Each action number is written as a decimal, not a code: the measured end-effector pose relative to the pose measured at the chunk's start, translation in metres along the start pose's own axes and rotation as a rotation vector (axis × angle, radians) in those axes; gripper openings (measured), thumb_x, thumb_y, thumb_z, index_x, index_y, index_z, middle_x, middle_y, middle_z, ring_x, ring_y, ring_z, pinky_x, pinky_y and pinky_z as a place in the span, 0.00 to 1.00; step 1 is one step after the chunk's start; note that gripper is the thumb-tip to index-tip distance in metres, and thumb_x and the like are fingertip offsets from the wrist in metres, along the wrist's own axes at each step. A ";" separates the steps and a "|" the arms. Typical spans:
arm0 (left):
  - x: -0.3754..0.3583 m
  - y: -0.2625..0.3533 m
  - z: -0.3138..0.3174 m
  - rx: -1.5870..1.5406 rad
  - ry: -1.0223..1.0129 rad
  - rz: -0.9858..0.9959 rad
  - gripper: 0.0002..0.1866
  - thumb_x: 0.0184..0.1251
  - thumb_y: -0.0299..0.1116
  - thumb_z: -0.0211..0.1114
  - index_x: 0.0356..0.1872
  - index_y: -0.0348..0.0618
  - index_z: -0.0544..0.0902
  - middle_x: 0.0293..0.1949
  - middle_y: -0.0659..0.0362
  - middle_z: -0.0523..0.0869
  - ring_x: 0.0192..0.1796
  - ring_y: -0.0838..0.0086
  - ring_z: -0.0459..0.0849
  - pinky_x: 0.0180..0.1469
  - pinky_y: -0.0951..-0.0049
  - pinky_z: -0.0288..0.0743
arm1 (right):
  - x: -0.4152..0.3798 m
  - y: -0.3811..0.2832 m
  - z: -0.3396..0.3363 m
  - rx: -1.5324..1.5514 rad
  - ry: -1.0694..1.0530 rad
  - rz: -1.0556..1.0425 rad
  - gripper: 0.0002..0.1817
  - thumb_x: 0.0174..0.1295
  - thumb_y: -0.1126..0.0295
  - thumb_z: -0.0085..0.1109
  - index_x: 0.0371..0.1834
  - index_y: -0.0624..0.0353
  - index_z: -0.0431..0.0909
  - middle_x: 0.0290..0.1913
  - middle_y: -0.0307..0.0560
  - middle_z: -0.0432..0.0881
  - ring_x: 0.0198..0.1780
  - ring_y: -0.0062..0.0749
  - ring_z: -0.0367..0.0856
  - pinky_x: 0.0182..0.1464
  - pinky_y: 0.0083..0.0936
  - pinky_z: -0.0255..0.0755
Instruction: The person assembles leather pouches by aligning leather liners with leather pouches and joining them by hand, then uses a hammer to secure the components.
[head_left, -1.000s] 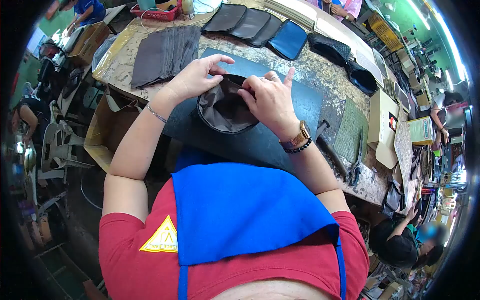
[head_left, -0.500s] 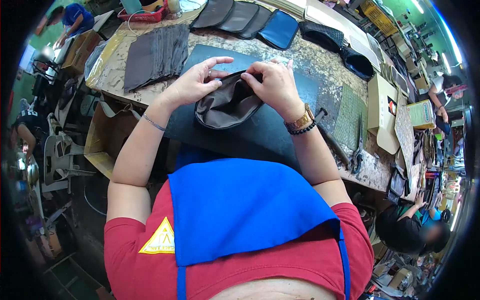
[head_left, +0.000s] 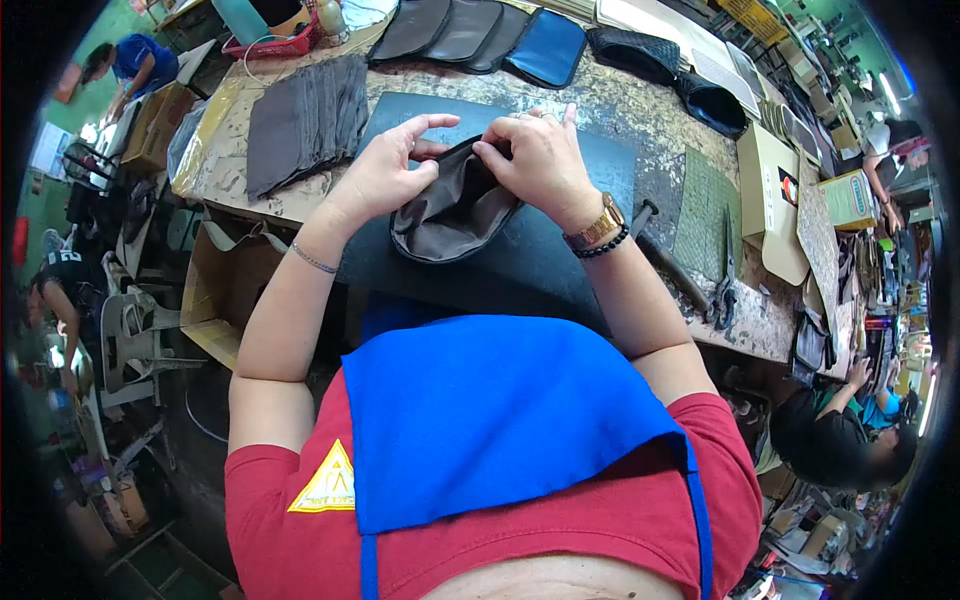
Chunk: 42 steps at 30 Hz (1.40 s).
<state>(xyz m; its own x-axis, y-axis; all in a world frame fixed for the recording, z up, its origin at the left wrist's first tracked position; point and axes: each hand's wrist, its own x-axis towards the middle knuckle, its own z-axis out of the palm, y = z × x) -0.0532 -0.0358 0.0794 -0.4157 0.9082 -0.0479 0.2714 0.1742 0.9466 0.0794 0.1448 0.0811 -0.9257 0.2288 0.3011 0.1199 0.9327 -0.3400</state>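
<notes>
A dark brown pouch (head_left: 450,228) with a shiny lining and black edging is held with its mouth gaping toward me. On its left rim, the thumb and fingers of my left hand (head_left: 392,168) close, the index finger stretched out above. My right hand (head_left: 545,165) pinches the upper right rim between thumb and bent fingers. Part of that edge is hidden behind the fingers. Beneath the pouch lies a black mat (head_left: 560,270) at the table's near edge.
A stack of dark sheets (head_left: 305,125) lies left of the mat. Flat pouches, one a blue pouch (head_left: 548,45), line the far side. A hammer (head_left: 668,265), scissors (head_left: 724,285) and an open carton (head_left: 765,205) are to the right. Co-workers sit at both sides.
The whole view has shifted slightly. Both hands keep their hold on the pouch, whose upper rim has changed shape a little between the fingers.
</notes>
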 end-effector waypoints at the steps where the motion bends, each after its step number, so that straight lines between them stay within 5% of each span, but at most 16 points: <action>1: 0.000 0.007 0.002 0.106 0.034 0.004 0.26 0.69 0.21 0.60 0.69 0.43 0.72 0.49 0.54 0.87 0.50 0.81 0.83 0.54 0.78 0.78 | 0.000 0.001 0.002 -0.002 0.007 -0.003 0.10 0.63 0.57 0.63 0.36 0.48 0.87 0.38 0.42 0.87 0.54 0.46 0.82 0.68 0.77 0.49; 7: 0.010 0.015 0.006 0.280 0.133 0.043 0.23 0.66 0.24 0.67 0.62 0.45 0.79 0.36 0.60 0.88 0.39 0.84 0.83 0.48 0.78 0.78 | -0.001 0.002 0.002 -0.002 0.029 -0.013 0.11 0.63 0.56 0.63 0.37 0.49 0.86 0.38 0.43 0.87 0.54 0.45 0.81 0.69 0.77 0.48; 17: 0.020 0.016 0.006 0.255 0.060 0.046 0.20 0.66 0.24 0.66 0.59 0.44 0.79 0.38 0.60 0.87 0.40 0.83 0.83 0.47 0.77 0.78 | -0.003 0.004 0.004 -0.032 0.054 -0.026 0.10 0.63 0.57 0.62 0.35 0.49 0.87 0.37 0.43 0.87 0.53 0.43 0.81 0.68 0.78 0.48; 20: 0.026 0.013 0.012 0.234 0.103 0.058 0.16 0.66 0.24 0.66 0.55 0.42 0.80 0.37 0.59 0.87 0.40 0.81 0.84 0.46 0.76 0.78 | -0.005 0.005 0.003 -0.047 0.051 -0.054 0.10 0.62 0.59 0.63 0.41 0.49 0.85 0.38 0.44 0.86 0.54 0.44 0.81 0.68 0.74 0.52; 23: 0.026 0.017 0.009 0.367 0.145 0.069 0.12 0.67 0.24 0.66 0.50 0.40 0.80 0.37 0.57 0.87 0.39 0.79 0.84 0.45 0.76 0.78 | -0.017 0.005 0.004 0.204 0.235 -0.128 0.14 0.60 0.63 0.65 0.49 0.50 0.81 0.39 0.46 0.86 0.55 0.47 0.80 0.66 0.59 0.65; 26: 0.022 0.011 0.007 0.495 0.170 0.137 0.08 0.67 0.23 0.64 0.46 0.38 0.82 0.38 0.56 0.87 0.38 0.76 0.85 0.44 0.74 0.78 | -0.031 0.008 -0.008 0.269 0.201 -0.020 0.20 0.59 0.67 0.67 0.54 0.53 0.76 0.42 0.50 0.86 0.54 0.50 0.82 0.58 0.43 0.75; 29: 0.018 0.005 0.007 0.443 0.139 0.265 0.09 0.68 0.22 0.63 0.48 0.39 0.83 0.39 0.56 0.87 0.39 0.74 0.85 0.45 0.73 0.78 | -0.033 0.023 -0.001 0.412 0.125 0.003 0.20 0.59 0.69 0.67 0.54 0.56 0.76 0.44 0.53 0.86 0.51 0.51 0.84 0.52 0.40 0.78; 30: 0.017 0.007 0.008 0.486 0.127 0.282 0.10 0.68 0.22 0.62 0.49 0.40 0.83 0.40 0.55 0.86 0.41 0.72 0.85 0.46 0.72 0.78 | -0.033 0.023 -0.006 0.416 0.113 0.016 0.19 0.61 0.70 0.67 0.55 0.55 0.76 0.47 0.52 0.86 0.42 0.44 0.86 0.44 0.34 0.80; 36: 0.011 0.009 0.015 0.650 0.050 0.190 0.18 0.71 0.19 0.55 0.57 0.44 0.84 0.44 0.50 0.82 0.49 0.59 0.83 0.56 0.67 0.74 | -0.009 0.038 -0.003 0.351 0.105 -0.099 0.16 0.63 0.72 0.64 0.54 0.54 0.77 0.44 0.51 0.87 0.44 0.44 0.87 0.47 0.34 0.80; 42: 0.015 -0.012 0.007 0.452 -0.040 0.108 0.17 0.70 0.18 0.53 0.53 0.41 0.86 0.52 0.52 0.79 0.57 0.63 0.80 0.62 0.72 0.71 | 0.004 0.044 0.002 0.306 -0.026 -0.268 0.11 0.62 0.74 0.62 0.48 0.52 0.80 0.46 0.45 0.86 0.47 0.45 0.86 0.48 0.36 0.80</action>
<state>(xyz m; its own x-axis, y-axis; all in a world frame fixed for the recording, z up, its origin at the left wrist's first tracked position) -0.0565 -0.0214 0.0654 -0.3325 0.9428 0.0228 0.6665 0.2178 0.7130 0.0799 0.1861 0.0660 -0.9189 -0.0218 0.3938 -0.2356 0.8313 -0.5035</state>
